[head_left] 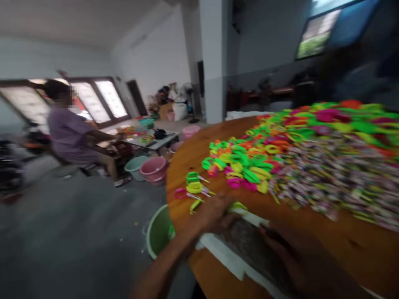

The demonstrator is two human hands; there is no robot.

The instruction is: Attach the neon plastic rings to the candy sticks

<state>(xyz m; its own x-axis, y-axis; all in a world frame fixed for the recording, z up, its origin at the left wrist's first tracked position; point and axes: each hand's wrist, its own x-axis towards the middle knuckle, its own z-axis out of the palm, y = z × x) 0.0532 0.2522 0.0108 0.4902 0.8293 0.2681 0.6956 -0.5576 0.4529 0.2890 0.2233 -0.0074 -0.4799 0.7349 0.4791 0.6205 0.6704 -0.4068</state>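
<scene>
My left hand (218,209) reaches over the near left edge of a round wooden table (187,149), fingers bent beside a yellow band (239,206); what they hold, if anything, is blurred. At the lower right my right hand (289,245) lies dark and smeared over a dark grey object (255,245). Beneath that object is a white sheet (222,253). Green, yellow and pink looped bands (193,187) with pale ends lie just beyond my left hand.
Neon bands (243,160) and small wrapped pieces (336,174) are heaped on the table. A green tub (157,232) stands below its left edge, pink (153,168) and teal basins (135,166) farther off. A person (70,128) sits at another table (156,141).
</scene>
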